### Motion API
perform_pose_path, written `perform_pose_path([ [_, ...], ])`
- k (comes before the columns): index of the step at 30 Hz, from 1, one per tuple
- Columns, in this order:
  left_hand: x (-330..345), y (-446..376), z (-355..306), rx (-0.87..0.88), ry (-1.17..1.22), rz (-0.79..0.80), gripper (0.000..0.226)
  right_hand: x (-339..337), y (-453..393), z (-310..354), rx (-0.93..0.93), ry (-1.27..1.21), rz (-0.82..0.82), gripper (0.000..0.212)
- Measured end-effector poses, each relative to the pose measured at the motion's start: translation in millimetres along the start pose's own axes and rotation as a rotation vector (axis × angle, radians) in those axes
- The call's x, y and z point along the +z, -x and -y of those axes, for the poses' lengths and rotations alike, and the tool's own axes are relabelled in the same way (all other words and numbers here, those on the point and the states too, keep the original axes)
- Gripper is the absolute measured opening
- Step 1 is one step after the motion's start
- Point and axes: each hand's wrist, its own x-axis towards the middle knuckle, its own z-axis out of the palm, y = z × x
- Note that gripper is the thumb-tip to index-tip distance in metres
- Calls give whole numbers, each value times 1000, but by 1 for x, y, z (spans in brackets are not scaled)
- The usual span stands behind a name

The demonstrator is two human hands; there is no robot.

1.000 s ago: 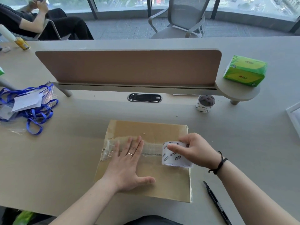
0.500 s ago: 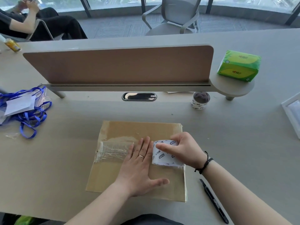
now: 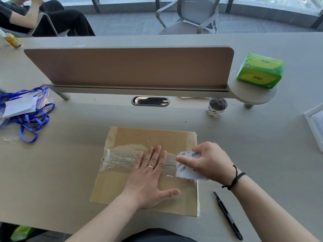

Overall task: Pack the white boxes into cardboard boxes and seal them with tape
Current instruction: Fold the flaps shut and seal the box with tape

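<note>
Since half a second ago: tape roll (image 3: 189,169) drawn further toward the right edge of the cardboard box (image 3: 150,138), left hand (image 3: 152,177) following behind it along the seam.

Cardboard box: closed, lying flat on the table (image 3: 70,172), directly under both hands. Clear tape (image 3: 120,158) laid across the centre seam, wrinkled and shiny, running from the box's left edge under the left fingers and on to the roll.

Left hand: flat, palm down on the box lid, fingers straight and together over the taped seam, thumb spread toward the near side. Holding nothing, only pressing. Ring on one finger.

Right hand (image 3: 209,161): just right of the left hand, fingers and thumb curled round the tape roll, gripping it at the right end of the seam. Roll white with small dark printed marks, touching the lid near the box's right edge. Dark cord bracelet on that wrist.

Near the right forearm, on the table: black utility knife (image 3: 229,218), lying lengthwise, apart from the box.

Beyond the right hand: second tape roll (image 3: 217,107) standing on the table, and further out a green tissue pack (image 3: 261,70) on a small round shelf (image 3: 251,95).

Beyond both hands: brown divider panel (image 3: 129,67) across the table, dark oval cable port (image 3: 150,101) in front of it.

Far left of the left hand: blue lanyards (image 3: 33,119) heaped with white cards.

Past the divider: grey office chair (image 3: 188,16), and a seated person (image 3: 43,16) at far left.
</note>
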Motion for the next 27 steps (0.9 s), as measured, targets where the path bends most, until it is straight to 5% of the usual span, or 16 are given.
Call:
perform_pose_path([
  [3,0,0,0,2,-13,7,118,0,0,1,4,41,-14,64],
  [15,-4,-1,-2,17,-25,38,109,-24,5,-12,26,365,-150,69],
  [21,-2,0,-2,16,-36,30,103,-19,9,-27,-9,268,-138,66],
  [27,-8,-3,-9,12,59,13,69,-26,8,-48,-67,63,-108,67],
])
